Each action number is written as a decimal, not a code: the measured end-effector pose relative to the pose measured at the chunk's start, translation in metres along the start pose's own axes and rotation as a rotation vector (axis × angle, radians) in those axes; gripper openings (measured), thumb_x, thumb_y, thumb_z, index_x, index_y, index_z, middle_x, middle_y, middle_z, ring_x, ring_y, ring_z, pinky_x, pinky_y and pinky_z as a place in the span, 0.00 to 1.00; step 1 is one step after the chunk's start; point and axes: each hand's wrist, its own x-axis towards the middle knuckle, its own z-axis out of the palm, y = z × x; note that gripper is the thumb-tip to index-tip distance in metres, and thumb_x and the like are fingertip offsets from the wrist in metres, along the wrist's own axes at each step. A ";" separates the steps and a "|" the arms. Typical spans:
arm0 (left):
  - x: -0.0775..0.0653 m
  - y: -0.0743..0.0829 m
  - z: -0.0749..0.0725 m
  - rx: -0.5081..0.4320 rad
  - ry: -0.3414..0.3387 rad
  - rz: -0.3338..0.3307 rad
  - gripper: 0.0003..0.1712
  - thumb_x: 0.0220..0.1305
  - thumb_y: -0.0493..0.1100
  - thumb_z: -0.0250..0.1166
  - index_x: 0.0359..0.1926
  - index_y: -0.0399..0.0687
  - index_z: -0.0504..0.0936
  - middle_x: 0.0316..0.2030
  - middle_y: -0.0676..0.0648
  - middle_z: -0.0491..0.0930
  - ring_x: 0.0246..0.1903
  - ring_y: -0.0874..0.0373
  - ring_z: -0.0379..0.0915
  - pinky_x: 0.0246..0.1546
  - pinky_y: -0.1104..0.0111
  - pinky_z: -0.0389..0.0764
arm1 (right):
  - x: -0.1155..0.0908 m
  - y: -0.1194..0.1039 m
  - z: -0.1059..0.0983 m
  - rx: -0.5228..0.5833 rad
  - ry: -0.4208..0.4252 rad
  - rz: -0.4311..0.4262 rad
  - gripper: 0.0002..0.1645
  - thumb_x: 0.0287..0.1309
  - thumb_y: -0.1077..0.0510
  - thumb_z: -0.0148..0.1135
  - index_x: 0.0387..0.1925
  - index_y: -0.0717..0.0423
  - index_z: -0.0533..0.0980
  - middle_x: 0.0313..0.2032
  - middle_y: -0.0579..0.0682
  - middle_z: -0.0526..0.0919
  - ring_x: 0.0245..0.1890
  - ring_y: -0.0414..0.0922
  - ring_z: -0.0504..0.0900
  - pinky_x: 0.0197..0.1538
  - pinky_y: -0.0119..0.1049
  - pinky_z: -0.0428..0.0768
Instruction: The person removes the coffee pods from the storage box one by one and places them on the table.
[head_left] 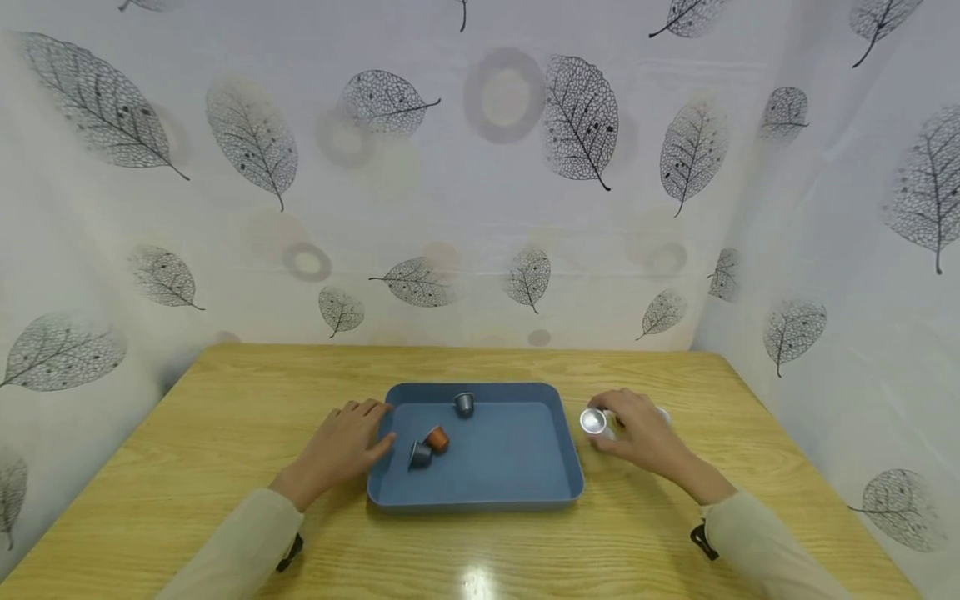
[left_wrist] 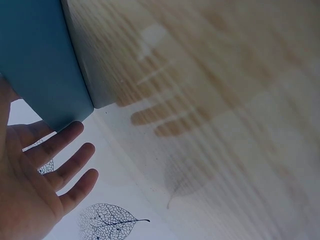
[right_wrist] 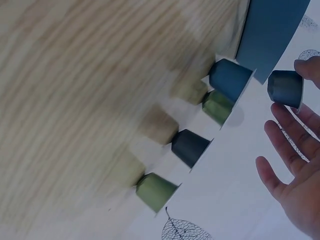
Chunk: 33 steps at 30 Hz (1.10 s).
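My right hand (head_left: 637, 429) pinches a dark coffee capsule (right_wrist: 285, 89) between thumb and fingers, just right of the blue tray (head_left: 498, 505). Its silver lid faces the head camera. My left hand (head_left: 341, 446) is at the tray's left side, fingers spread and fairly straight, fingertips right at the rim. Inside the tray lie an orange capsule (head_left: 437, 439), a dark capsule (head_left: 420, 455) beside it and a grey one (head_left: 465, 405) near the back wall. Under the right hand, the right wrist view has a blue capsule (right_wrist: 231, 80), a green capsule (right_wrist: 218, 107), a black capsule (right_wrist: 191, 148) and another green one (right_wrist: 157, 191).
The tray stands on a glossy wooden table (head_left: 480, 550) that mirrors the hands and capsules. A white cloth with a leaf print (head_left: 581, 117) hangs behind the table and along both sides.
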 end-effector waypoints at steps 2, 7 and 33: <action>0.000 -0.001 0.001 0.000 0.001 0.001 0.25 0.60 0.54 0.58 0.52 0.43 0.75 0.48 0.44 0.76 0.46 0.45 0.72 0.43 0.50 0.73 | -0.003 0.003 -0.001 -0.002 0.006 0.019 0.22 0.34 0.54 0.74 0.36 0.55 0.77 0.34 0.45 0.82 0.33 0.42 0.76 0.36 0.36 0.72; 0.000 -0.001 0.001 0.000 0.006 0.005 0.25 0.60 0.54 0.58 0.52 0.43 0.75 0.48 0.43 0.76 0.46 0.45 0.73 0.42 0.50 0.73 | -0.010 0.008 -0.005 -0.014 -0.008 0.069 0.23 0.34 0.54 0.74 0.37 0.54 0.77 0.35 0.45 0.81 0.35 0.44 0.77 0.38 0.38 0.70; 0.000 0.000 -0.001 -0.003 -0.005 -0.005 0.24 0.60 0.54 0.58 0.52 0.44 0.75 0.49 0.44 0.76 0.47 0.45 0.72 0.44 0.50 0.73 | -0.035 0.028 -0.015 -0.080 -0.025 0.125 0.23 0.37 0.57 0.73 0.38 0.58 0.77 0.35 0.48 0.81 0.33 0.46 0.76 0.35 0.39 0.70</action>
